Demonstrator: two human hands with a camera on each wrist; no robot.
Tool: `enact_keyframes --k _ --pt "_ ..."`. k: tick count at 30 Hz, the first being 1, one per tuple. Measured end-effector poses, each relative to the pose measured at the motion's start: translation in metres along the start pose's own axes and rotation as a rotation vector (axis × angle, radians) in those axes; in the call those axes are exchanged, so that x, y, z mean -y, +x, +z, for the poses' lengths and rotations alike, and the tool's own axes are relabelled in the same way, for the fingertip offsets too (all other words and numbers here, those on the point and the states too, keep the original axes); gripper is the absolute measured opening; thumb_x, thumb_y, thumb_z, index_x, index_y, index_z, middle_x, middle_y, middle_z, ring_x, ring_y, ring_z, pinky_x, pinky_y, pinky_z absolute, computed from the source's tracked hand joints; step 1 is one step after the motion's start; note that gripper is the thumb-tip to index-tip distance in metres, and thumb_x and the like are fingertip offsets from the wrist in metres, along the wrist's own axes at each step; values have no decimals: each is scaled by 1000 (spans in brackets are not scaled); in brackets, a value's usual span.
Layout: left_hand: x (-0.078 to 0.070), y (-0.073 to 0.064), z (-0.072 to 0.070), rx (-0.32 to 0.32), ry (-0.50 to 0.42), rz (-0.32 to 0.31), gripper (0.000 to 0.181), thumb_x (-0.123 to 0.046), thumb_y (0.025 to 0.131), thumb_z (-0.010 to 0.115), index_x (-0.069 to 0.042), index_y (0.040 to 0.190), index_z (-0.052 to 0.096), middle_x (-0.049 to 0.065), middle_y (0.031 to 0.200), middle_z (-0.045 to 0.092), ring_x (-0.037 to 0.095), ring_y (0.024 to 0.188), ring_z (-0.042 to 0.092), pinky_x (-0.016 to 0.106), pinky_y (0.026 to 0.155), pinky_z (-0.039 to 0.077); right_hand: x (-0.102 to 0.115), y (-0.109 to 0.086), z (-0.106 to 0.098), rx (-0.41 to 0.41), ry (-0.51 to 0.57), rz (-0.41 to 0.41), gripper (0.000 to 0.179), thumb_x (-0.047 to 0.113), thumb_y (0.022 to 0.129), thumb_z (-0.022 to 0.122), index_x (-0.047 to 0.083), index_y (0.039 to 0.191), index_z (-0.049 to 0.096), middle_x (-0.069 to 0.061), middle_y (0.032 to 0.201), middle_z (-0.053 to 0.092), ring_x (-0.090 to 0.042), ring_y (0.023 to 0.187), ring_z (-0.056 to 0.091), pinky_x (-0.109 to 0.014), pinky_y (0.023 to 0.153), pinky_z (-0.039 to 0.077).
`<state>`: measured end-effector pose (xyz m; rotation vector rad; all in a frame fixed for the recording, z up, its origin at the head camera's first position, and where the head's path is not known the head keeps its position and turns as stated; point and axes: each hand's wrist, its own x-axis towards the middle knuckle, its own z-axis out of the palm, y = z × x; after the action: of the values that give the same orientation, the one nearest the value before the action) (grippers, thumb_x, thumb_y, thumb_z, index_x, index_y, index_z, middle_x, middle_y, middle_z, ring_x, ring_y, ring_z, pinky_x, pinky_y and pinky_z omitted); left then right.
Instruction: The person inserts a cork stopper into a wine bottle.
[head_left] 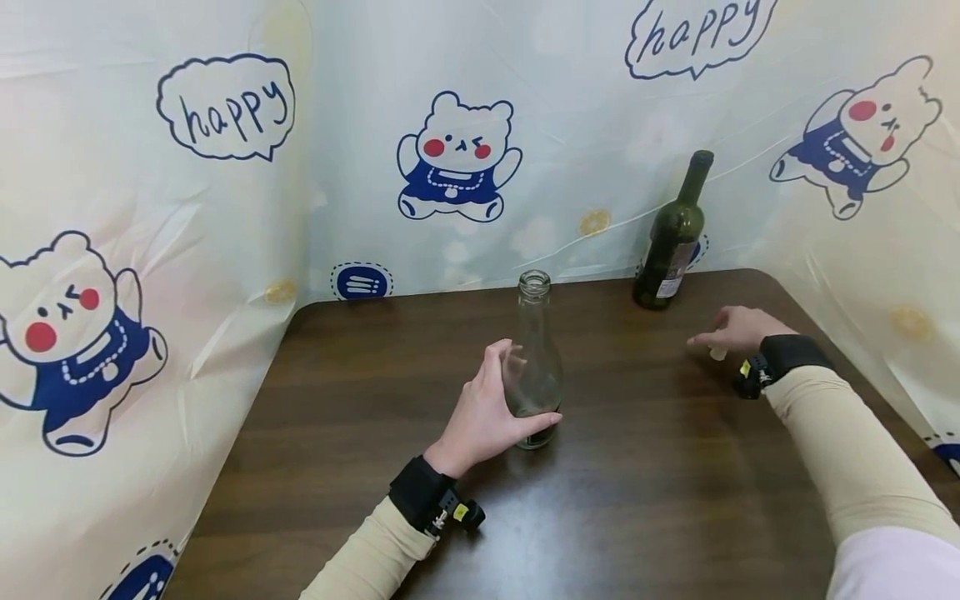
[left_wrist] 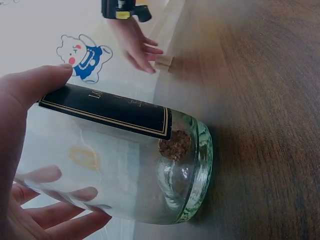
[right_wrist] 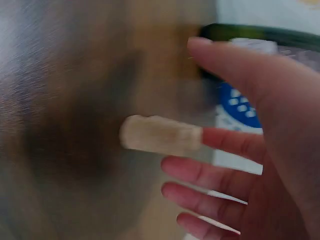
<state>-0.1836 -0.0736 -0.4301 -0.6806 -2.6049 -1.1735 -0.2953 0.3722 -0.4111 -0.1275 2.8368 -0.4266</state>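
Observation:
A clear glass bottle stands upright on the table, and my left hand holds its body, thumb on one side and fingers round the other. In the left wrist view the bottle bears a dark label, and a brown cork shows through the glass near its base. My right hand is low over the table's right side, beside a pale cork. The thumb is spread well away from that cork; the index fingertip is right at its end, and whether they touch I cannot tell.
A dark green wine bottle stands at the back right, beyond my right hand. The brown wooden table has rounded back corners. Behind and beside it hangs a pale printed curtain with bears and lettering.

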Motion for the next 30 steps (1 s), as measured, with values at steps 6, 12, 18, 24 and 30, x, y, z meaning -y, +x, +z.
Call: enact_keyframes --k 6,12,18,24,30 --pt "1 0 1 -3 0 13 109 -64 71 81 -15 151 27 -4 127 63 16 103 67 38 83 57 1 8 11 31 9 -7 63 41 91 68 -16 116 57 -30 100 67 -39 87 63 -57 78 54" --pt "1 0 0 0 -2 -9 107 -63 71 82 -19 151 26 -5 127 63 15 102 67 38 83 57 -2 13 19 -23 -10 28 42 23 95 62 -12 118 55 -32 105 65 -43 89 62 -61 80 52" --pt "0 0 2 14 -13 -26 106 -62 71 82 -18 151 26 -6 129 63 16 105 67 40 85 56 -12 15 27 -78 3 65 34 18 96 58 -8 118 55 -31 103 66 -43 88 62 -62 76 51" --pt "0 0 5 -4 -8 -11 107 -63 71 82 -18 151 26 -5 130 64 16 107 67 42 85 56 -6 12 25 -270 54 72 42 26 100 48 -7 124 46 -28 90 66 -40 76 62 -56 66 48" --pt "1 0 5 -14 -1 -10 106 -64 71 81 -18 151 27 -5 129 62 17 109 67 41 87 56 29 8 12 -423 129 -33 50 32 104 40 -5 133 56 -32 110 67 -44 88 63 -60 76 48"
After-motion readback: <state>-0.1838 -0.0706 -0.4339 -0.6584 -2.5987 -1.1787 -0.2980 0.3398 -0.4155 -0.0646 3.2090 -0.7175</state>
